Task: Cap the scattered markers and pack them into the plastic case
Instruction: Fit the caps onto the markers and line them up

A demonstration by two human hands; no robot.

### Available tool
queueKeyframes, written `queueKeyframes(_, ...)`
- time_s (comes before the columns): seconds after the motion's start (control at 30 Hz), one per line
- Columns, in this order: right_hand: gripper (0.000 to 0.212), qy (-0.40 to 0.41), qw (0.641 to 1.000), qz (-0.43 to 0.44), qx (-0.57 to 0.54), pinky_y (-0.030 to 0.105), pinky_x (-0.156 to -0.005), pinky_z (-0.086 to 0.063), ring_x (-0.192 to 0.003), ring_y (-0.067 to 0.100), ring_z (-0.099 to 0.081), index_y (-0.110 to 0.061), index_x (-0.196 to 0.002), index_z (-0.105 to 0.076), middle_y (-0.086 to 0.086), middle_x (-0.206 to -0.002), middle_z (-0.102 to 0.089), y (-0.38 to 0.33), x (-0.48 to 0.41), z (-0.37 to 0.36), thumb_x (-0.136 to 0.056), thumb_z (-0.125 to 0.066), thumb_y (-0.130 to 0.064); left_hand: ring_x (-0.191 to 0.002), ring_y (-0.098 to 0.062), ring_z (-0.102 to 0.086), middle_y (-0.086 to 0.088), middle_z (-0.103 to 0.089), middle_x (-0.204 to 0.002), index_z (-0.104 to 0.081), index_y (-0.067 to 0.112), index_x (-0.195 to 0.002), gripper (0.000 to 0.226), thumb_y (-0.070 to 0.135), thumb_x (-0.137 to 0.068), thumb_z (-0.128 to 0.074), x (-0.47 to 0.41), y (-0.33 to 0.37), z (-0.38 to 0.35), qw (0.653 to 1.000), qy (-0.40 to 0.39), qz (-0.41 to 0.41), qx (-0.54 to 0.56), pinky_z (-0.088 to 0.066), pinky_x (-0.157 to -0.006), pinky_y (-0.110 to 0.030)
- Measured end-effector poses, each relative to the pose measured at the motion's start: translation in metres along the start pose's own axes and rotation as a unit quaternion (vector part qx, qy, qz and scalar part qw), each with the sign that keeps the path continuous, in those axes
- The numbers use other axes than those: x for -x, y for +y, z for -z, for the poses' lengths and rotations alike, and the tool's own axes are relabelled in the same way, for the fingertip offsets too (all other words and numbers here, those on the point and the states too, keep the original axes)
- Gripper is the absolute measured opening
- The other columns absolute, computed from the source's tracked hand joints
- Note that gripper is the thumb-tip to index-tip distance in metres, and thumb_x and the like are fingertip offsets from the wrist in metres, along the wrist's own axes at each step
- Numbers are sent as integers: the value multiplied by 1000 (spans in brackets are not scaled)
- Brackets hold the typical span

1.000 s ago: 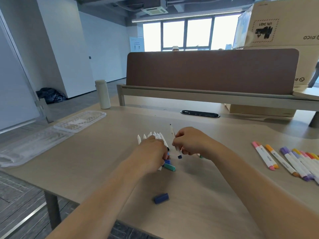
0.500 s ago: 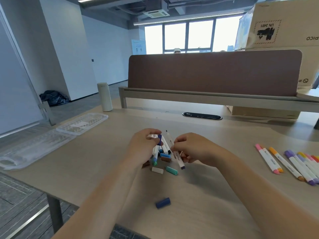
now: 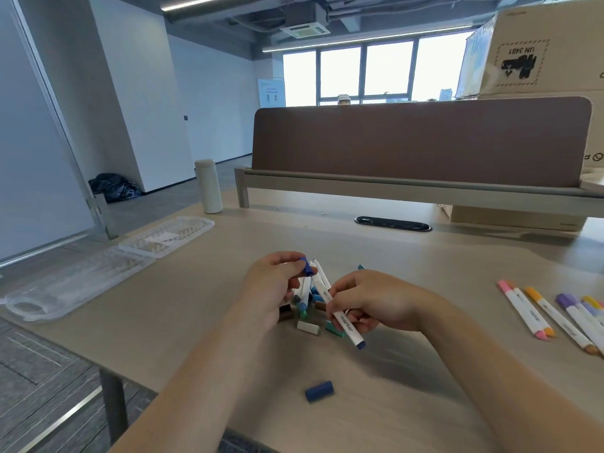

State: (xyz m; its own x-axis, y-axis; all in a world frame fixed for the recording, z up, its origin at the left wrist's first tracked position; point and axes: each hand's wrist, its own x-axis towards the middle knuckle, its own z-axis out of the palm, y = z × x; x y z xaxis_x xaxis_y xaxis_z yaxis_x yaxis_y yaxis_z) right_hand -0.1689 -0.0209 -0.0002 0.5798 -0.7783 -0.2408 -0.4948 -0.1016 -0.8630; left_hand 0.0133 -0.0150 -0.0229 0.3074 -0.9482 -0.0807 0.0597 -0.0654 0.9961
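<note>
The white plastic marker [image 3: 346, 322] with a dark blue end carries the word "marker" along its barrel. The tan cardboard box [image 3: 562, 31] at upper right bears a black-framed label [image 3: 519, 63], upside down, reading "UN 3481".

A pale wood bench [image 3: 196, 322] fills the foreground. Across its far edge stands a brown divider panel [image 3: 421, 142] on a grey rail. A cream cylindrical bottle [image 3: 208, 186] stands upright near the panel's left end. A black oval cable port [image 3: 392, 223] is set into the bench top. A large cardboard box [image 3: 549, 53] sits upper right. Behind are bright windows [image 3: 389, 70] and a ceiling air unit [image 3: 305, 24]. A dark bag [image 3: 114, 191] lies on the floor by a white wall.
</note>
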Motion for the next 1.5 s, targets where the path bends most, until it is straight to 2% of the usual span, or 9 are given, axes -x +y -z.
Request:
queueKeyframes(0.23, 15, 52, 998, 26, 28, 29, -65, -46, -73, 20, -56, -12, -88, -73, 20, -85, -64, 1, -1, 5, -89, -64, -24, -71, -18, -54, -6, -75, -88, -69, 18, -99, 12, 12, -92, -62, 4, 7, -4, 997, 12, -53, -60, -42, -56, -29)
queueKeyframes(0.47, 18, 112, 992, 4, 63, 27, -66, -51, -80, 18, -62, -14, -89, -74, 5, -92, -70, 6, 0, 16, -90, -61, -27, -69, -14, -61, 1, -74, -79, -68, 17, -89, 4, 16, -89, -65, 11, 12, 1, 969, 31, -118, -215, -52, -61, -33)
queueKeyframes(0.6, 20, 186, 980, -22, 65, 34, -70, -58, -74, 19, -62, -13, -89, -73, 10, -93, -70, 11, -11, 15, -90, -62, -30, -76, -12, -63, 4, -72, -85, -68, 18, -90, 5, 19, -85, -69, 18, 7, -5, 912, -46, -156, -376, -46, -63, -22)
queueKeyframes(0.7, 20, 196, 979, -21, 53, 29, -58, -49, -61, 19, -58, -8, -87, -71, 15, -89, -71, 11, -12, 12, -89, -63, -27, -80, -11, -54, 9, -65, -87, -66, 23, -86, 6, 26, -83, -70, 22, 1, -10, 845, -55, -196, -494, -39, -60, -20)
queueKeyframes(0.87, 21, 213, 975, -20, 57, 25, -54, -45, -56, 18, -55, -8, -87, -71, 14, -85, -69, 12, -11, 11, -90, -62, -26, -92, -12, -47, 12, -56, -86, -59, 29, -83, 10, 29, -85, -69, 24, -3, -10, 800, -81, -217, -553, -31, -64, -25)
queueKeyframes(0.97, 20, 216, 974, -18, 60, 25, -54, -45, -59, 17, -55, -9, -87, -70, 11, -83, -68, 12, -11, 10, -91, -62, -27, -97, -13, -51, 10, -58, -90, -66, 24, -87, 2, 24, -88, -64, 25, -1, -10, 803, -69, -223, -549, -39, -73, -26)
queueKeyframes(1.17, 23, 218, 973, -17, 74, 22, -56, -46, -63, 13, -57, -10, -96, -71, 9, -87, -67, 11, -12, 8, -95, -60, -30, -91, -20, -62, -2, -65, -104, -72, 15, -100, 20, 11, -95, -53, 23, 8, -3, 830, -16, -188, -525, -52, -85, -34)
queueKeyframes(1.37, 22, 219, 972, -16, 86, 25, -64, -50, -67, 14, -59, -12, -95, -70, 7, -89, -67, 11, -17, 5, -95, -59, -32, -100, -13, -57, 1, -62, -117, -68, 26, -113, 22, 18, -98, -55, 19, 4, 5, 820, -13, -151, -552, -48, -88, -24)
queueKeyframes(1.5, 22, 218, 971, -19, 91, 28, -70, -53, -70, 14, -61, -13, -97, -70, 7, -91, -68, 12, -19, 4, -95, -59, -32, -107, -15, -57, 0, -61, -126, -67, 26, -118, 33, 5, -97, -54, 17, 3, 5, 818, -17, -130, -560, -48, -90, -22)
